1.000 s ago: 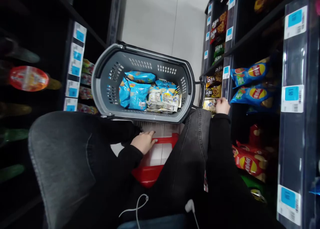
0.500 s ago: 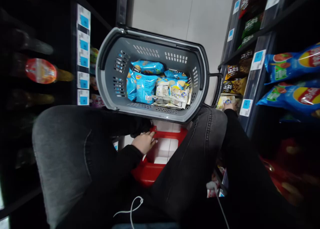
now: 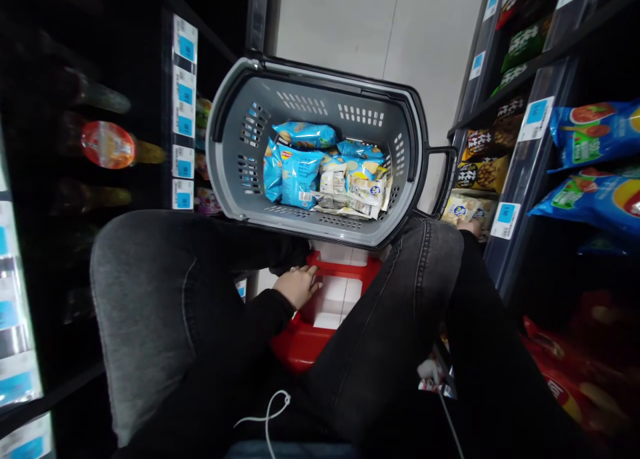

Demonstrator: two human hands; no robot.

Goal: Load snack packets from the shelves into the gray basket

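Note:
Between my knees my left hand (image 3: 299,285) rests on a red plastic frame (image 3: 345,270), its fingers stretched out and apart. My right hand (image 3: 469,227) is at the low shelf on the right, against a pale snack bag (image 3: 459,207). Its fingers are mostly hidden, so its grip does not show. In front of me stands a grey shopping basket (image 3: 300,85). Inside lie several blue chip bags (image 3: 300,175) on the left and at the back, and several cream-coloured snack packets (image 3: 367,191) on the right.
Dark shelves line both sides closely. Yellow-brown snack bags (image 3: 483,173) and large blue chip bags (image 3: 595,195) fill the right side; bottles (image 3: 107,144) lie to the left. The basket's black handle (image 3: 447,179) juts toward the right shelf. Pale tiled floor (image 3: 350,25) stretches ahead.
The view has shifted, so everything sits slightly farther right. My right hand has drawn back a little toward me, showing more of the pale bag. My left hand stays on the red frame.

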